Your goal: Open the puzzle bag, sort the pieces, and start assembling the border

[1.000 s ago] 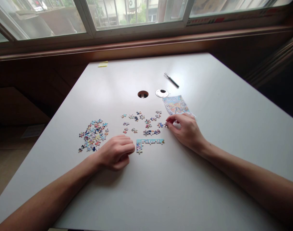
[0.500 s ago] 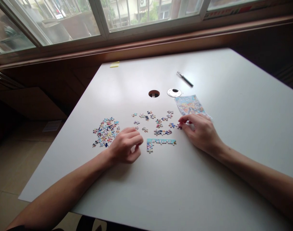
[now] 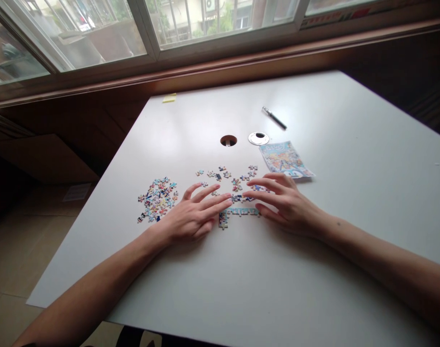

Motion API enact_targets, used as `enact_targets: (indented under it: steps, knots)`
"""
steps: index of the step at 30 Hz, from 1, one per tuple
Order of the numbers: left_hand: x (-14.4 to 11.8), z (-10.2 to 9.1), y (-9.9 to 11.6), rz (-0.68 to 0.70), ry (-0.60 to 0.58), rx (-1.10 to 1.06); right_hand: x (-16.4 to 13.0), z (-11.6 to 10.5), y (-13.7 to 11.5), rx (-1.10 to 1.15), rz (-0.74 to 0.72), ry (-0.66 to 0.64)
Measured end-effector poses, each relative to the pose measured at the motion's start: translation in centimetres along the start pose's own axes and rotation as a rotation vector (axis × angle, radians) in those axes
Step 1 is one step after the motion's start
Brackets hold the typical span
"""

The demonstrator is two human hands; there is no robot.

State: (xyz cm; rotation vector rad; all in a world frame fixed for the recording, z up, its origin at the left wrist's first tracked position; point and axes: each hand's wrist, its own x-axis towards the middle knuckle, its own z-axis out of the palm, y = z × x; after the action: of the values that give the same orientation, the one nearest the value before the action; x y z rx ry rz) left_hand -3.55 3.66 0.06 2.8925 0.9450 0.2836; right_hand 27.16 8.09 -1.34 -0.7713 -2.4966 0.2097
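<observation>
My left hand (image 3: 196, 214) lies open with its fingers spread, the fingertips at the left end of a short row of jigsaw pieces (image 3: 238, 198). My right hand (image 3: 283, 200) is open too, its fingers reaching over the row's right end. Just below the row is a joined puzzle strip (image 3: 241, 211) with a light-blue edge and a corner running down at its left. The right thumb is by the strip's right end. Loose jigsaw pieces (image 3: 236, 184) are scattered beyond the hands. A heap of pieces (image 3: 158, 197) sits left of my left hand.
A printed picture sheet (image 3: 287, 158) lies beyond my right hand. Farther back are a pen (image 3: 274, 118), a round metal cover (image 3: 258, 139) and a hole (image 3: 228, 140) in the white table (image 3: 249, 284). A yellow sticker (image 3: 169, 98) marks the far edge.
My left hand has uncurled and spread over the pieces. My right hand has moved left and down from a purplish piece by the sheet, its fingers opening; more of the sheet shows.
</observation>
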Motion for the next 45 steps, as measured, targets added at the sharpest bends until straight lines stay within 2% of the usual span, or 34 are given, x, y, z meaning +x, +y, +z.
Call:
enact_targets:
  steps: [4, 9, 14, 21, 24, 26, 31, 34, 38, 41, 45]
  knots:
    - [0.13, -0.02, 0.04, 0.0, -0.015, -0.01, -0.06, 0.09, 0.04, -0.023, -0.003, -0.064]
    - [-0.03, 0.03, 0.04, -0.06, 0.025, -0.021, -0.1, 0.13, 0.01, -0.021, 0.021, -0.062]
    - [-0.11, 0.06, -0.06, -0.054, 0.017, -0.038, -0.16, 0.09, 0.01, -0.02, 0.016, -0.079]
    - [-0.03, 0.17, -0.09, -0.046, 0.044, -0.039, 0.06, 0.0, -0.12, -0.046, -0.069, -0.189]
    - [0.01, 0.19, -0.14, -0.055, 0.087, -0.041, 0.04, 0.02, -0.16, -0.042, -0.063, -0.177]
    - [0.03, 0.27, -0.17, -0.097, 0.139, -0.03, -0.04, 0.05, -0.11, -0.037, -0.058, -0.158]
    - [0.01, 0.61, -0.2, -0.317, 0.307, 0.014, -0.17, 0.12, 0.1, -0.013, -0.062, -0.148]
    - [0.02, 0.71, -0.22, -0.405, 0.379, 0.026, -0.15, 0.1, 0.14, -0.005, -0.074, -0.138]
    - [0.08, 0.68, -0.22, -0.444, 0.359, 0.03, -0.09, 0.05, 0.1, -0.002, -0.083, -0.13]
    - [0.11, 0.66, -0.2, -0.436, 0.315, 0.033, -0.06, 0.05, 0.07, 0.002, -0.084, -0.127]
    - [0.08, 0.75, -0.29, -0.426, 0.317, 0.034, -0.12, 0.13, 0.2, 0.005, -0.084, -0.13]
